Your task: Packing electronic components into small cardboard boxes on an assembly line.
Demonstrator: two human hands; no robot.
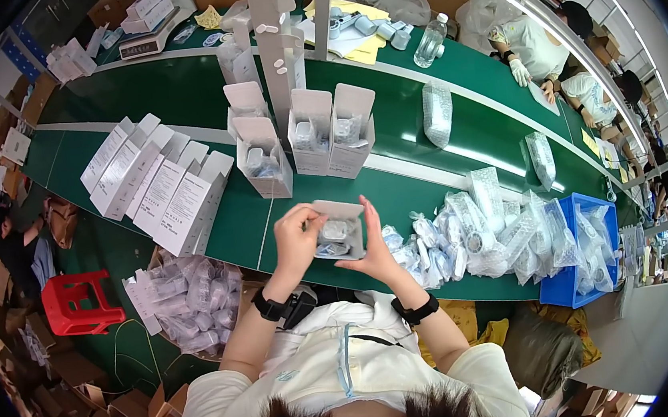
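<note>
The left hand (297, 232) and right hand (377, 258) hold an open white cardboard box (341, 210) over the green counter (249, 226).

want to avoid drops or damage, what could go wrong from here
The open white box between the left hand and right hand could tip, letting its contents slip out. Bubble-wrapped packages lie loosely heaped near the front edge of the table, so one might slide off.
</note>
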